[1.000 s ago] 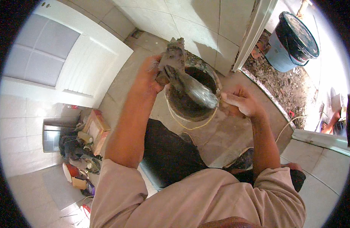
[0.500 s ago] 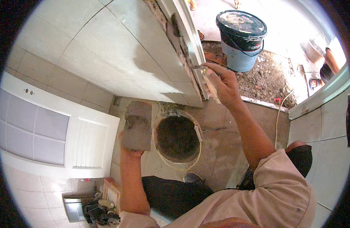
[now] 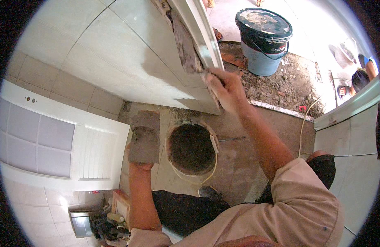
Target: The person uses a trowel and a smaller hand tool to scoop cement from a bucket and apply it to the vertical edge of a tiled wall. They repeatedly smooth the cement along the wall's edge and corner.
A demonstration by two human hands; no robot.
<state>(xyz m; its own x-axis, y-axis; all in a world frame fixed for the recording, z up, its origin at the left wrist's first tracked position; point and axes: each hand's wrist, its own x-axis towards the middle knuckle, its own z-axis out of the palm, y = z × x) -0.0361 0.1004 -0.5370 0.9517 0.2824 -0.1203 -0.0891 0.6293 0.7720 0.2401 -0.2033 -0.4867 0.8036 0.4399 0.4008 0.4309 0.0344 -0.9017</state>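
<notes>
My left hand (image 3: 141, 166) grips a flat grey mortar board (image 3: 144, 154) from below. Wet grey mortar (image 3: 145, 136) lies on its upper face. Over by the white door frame (image 3: 210, 49), my right hand (image 3: 228, 88) is closed round a small trowel (image 3: 204, 74), mostly hidden by the fingers and blurred. Its tip touches the rough gap between the frame and the tiled wall. A grey strip of mortar (image 3: 184, 47) fills part of that gap. Between my arms stands a round tub (image 3: 170, 158) with a dark inside.
A lidded blue bucket (image 3: 262, 57) stands on rubble (image 3: 280, 88) beyond the doorway. A pale cord (image 3: 302, 136) runs along the right. At left is a white door (image 3: 97, 160) with panes. Another person's arm and foot (image 3: 342, 90) show at the far right.
My right hand has moved left and slightly down along the frame, bringing the trowel onto the gap. The mortar strip there looks longer. The board has shifted slightly left.
</notes>
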